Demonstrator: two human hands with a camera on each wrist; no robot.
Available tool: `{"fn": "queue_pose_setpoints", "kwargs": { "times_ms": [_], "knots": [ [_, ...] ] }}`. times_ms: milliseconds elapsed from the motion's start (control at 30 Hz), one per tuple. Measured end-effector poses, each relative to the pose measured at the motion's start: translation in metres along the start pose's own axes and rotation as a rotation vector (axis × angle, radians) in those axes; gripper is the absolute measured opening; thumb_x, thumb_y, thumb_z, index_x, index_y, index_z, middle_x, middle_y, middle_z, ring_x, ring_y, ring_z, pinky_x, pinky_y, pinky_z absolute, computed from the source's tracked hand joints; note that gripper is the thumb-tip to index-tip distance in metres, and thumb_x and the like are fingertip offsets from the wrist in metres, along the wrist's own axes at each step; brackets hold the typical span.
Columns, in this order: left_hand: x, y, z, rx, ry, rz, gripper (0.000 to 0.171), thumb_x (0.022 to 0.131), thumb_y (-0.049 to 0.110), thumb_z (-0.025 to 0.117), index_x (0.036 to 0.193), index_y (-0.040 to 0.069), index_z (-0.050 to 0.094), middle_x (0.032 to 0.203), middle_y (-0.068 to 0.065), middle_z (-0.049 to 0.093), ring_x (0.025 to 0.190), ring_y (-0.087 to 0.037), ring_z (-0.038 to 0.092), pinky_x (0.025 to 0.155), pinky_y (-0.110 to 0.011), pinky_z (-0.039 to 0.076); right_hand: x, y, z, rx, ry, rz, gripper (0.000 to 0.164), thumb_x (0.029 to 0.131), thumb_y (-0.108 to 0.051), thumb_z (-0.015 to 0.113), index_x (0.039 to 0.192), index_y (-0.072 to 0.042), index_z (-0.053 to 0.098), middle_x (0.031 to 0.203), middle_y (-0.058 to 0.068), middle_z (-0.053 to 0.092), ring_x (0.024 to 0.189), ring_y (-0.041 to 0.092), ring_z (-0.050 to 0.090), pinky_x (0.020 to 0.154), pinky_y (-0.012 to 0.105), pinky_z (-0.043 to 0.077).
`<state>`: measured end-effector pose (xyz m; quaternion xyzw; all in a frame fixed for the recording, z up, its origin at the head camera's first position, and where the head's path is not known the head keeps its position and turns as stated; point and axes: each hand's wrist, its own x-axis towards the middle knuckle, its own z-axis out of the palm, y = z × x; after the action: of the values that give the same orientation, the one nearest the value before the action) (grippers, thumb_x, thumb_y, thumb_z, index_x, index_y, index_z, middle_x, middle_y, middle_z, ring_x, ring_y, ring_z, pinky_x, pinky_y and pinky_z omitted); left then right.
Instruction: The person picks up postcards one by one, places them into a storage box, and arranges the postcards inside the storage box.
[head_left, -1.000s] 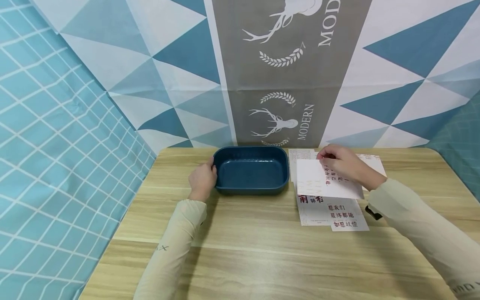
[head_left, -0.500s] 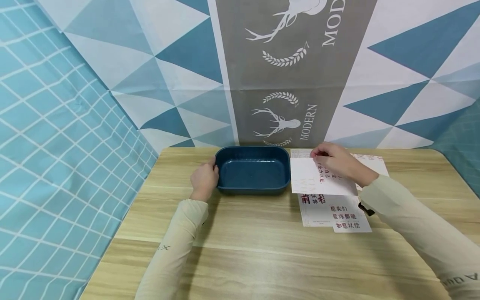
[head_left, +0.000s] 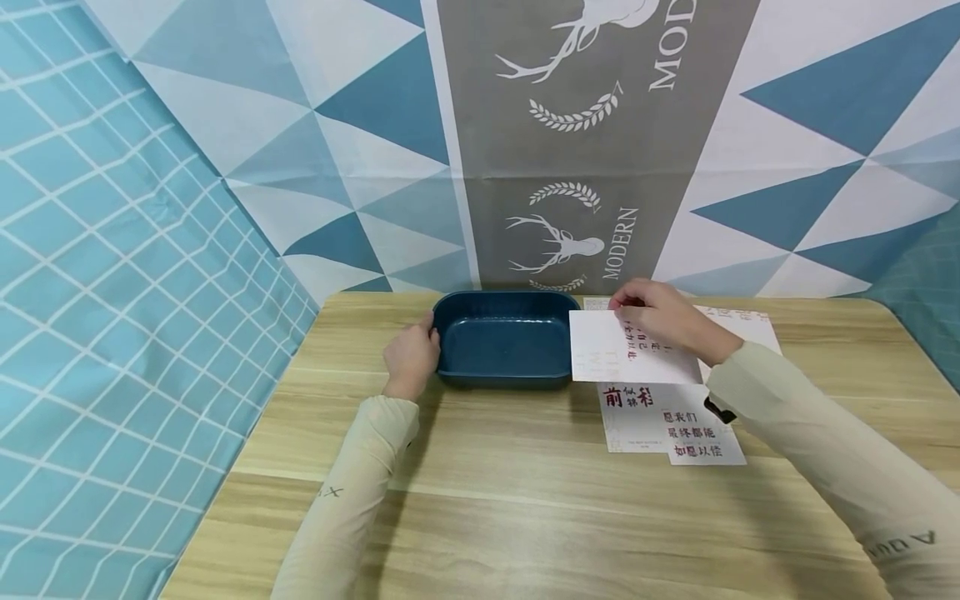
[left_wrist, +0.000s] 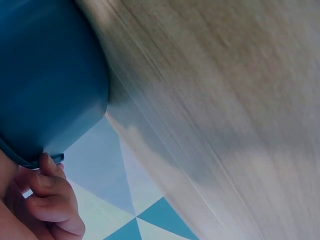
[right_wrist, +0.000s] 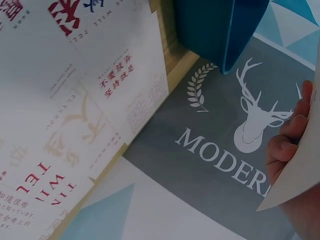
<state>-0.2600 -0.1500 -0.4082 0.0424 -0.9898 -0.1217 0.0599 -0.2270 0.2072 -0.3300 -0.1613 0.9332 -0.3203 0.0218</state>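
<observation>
My left hand [head_left: 412,360] grips the left end of a dark blue rectangular plastic basin [head_left: 502,382]. In the left wrist view, curled fingers [left_wrist: 54,200] hold its rim from the side. Nothing lies inside the basin. My right hand [head_left: 670,321] pinches the top edge of a white card [head_left: 600,346] printed with red characters. The card is raised over the other cards, and its left edge overlaps the basin's right rim in the head view. In the right wrist view the card [right_wrist: 295,162] bends slightly and partly hides the fingers.
Several printed white cards [head_left: 633,429] lie overlapping on the wooden table [head_left: 510,508], right of the basin. A patterned cloth [head_left: 397,192] hangs along the table's back edge. Blue checked cloth [head_left: 112,275] drops down on the left. A black band [head_left: 721,409] shows at the right sleeve.
My right hand has carried the card leftward, from over the stack to the basin's right rim. The left hand keeps its grip on the basin. The head view has shifted slightly.
</observation>
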Motion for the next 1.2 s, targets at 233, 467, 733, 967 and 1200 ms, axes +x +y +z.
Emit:
{"fn": "queue_pose_setpoints", "kwargs": {
  "times_ms": [233, 467, 733, 967, 1200],
  "knots": [
    [0.002, -0.001, 0.001, 0.002, 0.011, 0.000, 0.040, 0.096, 0.029, 0.047, 0.136, 0.025, 0.051, 0.105, -0.016, 0.068, 0.079, -0.034, 0.065, 0.060, -0.047, 0.049, 0.010, -0.007, 0.007, 0.001, -0.002, -0.003, 0.018, 0.091, -0.010, 0.050, 0.099, -0.003, 0.064, 0.098, 0.014, 0.059, 0.088, 0.026, 0.052, 0.083, 0.039, 0.038],
    [0.001, -0.001, -0.001, 0.001, 0.004, -0.009, 0.040, 0.096, 0.029, 0.046, 0.136, 0.025, 0.051, 0.109, -0.015, 0.067, 0.084, -0.034, 0.065, 0.063, -0.047, 0.049, 0.019, -0.009, 0.013, 0.011, -0.010, -0.011, 0.018, 0.091, -0.010, 0.050, 0.099, -0.003, 0.065, 0.098, 0.014, 0.060, 0.089, 0.027, 0.052, 0.084, 0.039, 0.038],
    [0.000, 0.002, -0.003, 0.004, 0.005, -0.002, 0.040, 0.097, 0.029, 0.046, 0.136, 0.025, 0.050, 0.103, -0.015, 0.068, 0.078, -0.032, 0.065, 0.058, -0.045, 0.049, 0.026, -0.014, 0.018, 0.023, -0.018, -0.018, 0.018, 0.091, -0.010, 0.050, 0.100, -0.003, 0.065, 0.098, 0.013, 0.061, 0.089, 0.025, 0.052, 0.084, 0.040, 0.038],
    [0.001, 0.000, -0.001, 0.010, 0.016, -0.005, 0.039, 0.097, 0.028, 0.046, 0.135, 0.025, 0.051, 0.100, -0.014, 0.069, 0.073, -0.031, 0.064, 0.054, -0.043, 0.047, 0.032, -0.020, 0.024, 0.032, -0.006, -0.053, 0.018, 0.091, -0.010, 0.051, 0.098, -0.003, 0.065, 0.099, 0.013, 0.062, 0.090, 0.025, 0.053, 0.086, 0.040, 0.039],
    [0.000, 0.000, 0.000, 0.003, 0.010, -0.013, 0.039, 0.097, 0.029, 0.046, 0.136, 0.025, 0.051, 0.103, -0.013, 0.068, 0.078, -0.031, 0.065, 0.058, -0.043, 0.049, 0.039, -0.024, 0.029, 0.038, -0.011, -0.044, 0.017, 0.091, -0.009, 0.051, 0.098, -0.003, 0.065, 0.099, 0.013, 0.061, 0.090, 0.025, 0.052, 0.087, 0.040, 0.039]
  ]
}}
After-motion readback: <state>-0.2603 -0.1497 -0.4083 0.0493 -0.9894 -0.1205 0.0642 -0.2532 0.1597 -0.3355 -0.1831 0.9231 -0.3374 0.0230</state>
